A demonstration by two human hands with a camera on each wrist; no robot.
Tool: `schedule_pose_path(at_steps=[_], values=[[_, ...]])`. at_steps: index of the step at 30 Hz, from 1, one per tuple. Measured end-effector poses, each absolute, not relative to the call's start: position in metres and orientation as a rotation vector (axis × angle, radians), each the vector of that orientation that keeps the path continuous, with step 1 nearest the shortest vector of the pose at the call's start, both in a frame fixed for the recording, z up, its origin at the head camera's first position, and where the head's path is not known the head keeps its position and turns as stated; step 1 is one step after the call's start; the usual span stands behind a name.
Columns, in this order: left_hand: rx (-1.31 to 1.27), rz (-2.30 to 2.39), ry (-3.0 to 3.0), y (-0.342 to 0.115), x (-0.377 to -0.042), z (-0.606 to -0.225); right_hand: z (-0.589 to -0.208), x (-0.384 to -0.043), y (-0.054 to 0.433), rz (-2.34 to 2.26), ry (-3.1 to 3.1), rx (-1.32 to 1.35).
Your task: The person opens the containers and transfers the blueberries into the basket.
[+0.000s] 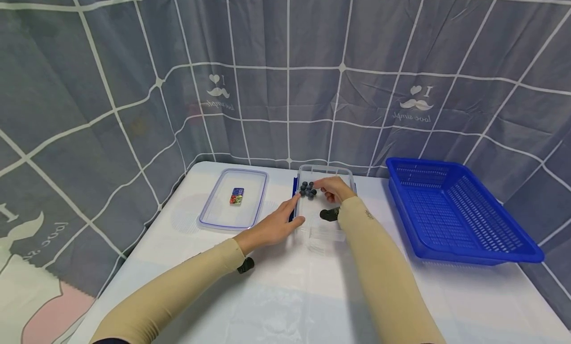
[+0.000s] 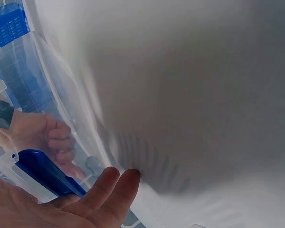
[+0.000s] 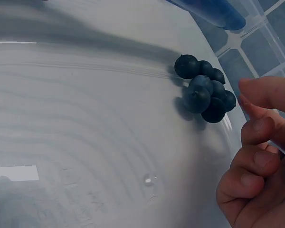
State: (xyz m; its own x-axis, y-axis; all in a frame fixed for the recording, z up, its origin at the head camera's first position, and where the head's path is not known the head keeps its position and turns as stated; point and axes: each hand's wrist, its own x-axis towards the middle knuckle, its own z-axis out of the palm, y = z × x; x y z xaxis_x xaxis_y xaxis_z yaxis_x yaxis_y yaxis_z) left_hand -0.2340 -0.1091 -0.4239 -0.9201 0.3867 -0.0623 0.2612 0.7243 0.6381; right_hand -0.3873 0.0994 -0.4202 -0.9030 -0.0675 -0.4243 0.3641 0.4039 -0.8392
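In the head view, a heap of several dark blueberries (image 1: 308, 190) sits inside a clear plastic box (image 1: 332, 170) with a blue latch (image 1: 294, 186). My right hand (image 1: 332, 188) is over the box beside the berries. In the right wrist view its index finger reaches toward the blueberries (image 3: 204, 92), a small gap apart, while the other fingers curl with nothing visible between them. My left hand (image 1: 276, 222) is at the box's left side, its fingers fairly straight. The left wrist view shows its fingertips near the blue latch (image 2: 47, 173); whether they touch the wall, I cannot tell.
A clear lid (image 1: 214, 198) with a blue-edged rim lies to the left, a small printed card or packet (image 1: 237, 196) on it. A large blue basket (image 1: 415, 225) stands at the right. The grey checked curtain (image 1: 312, 86) hangs behind the white table (image 1: 267, 294).
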Motion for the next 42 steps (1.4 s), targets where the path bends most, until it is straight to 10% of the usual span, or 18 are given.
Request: schedule_pose_path(at_steps=[42], values=[[0.555, 0.988, 2.743, -0.110, -0.235, -0.427, -0.435, -0.385, 0.100, -1.417, 2.363, 0.232]])
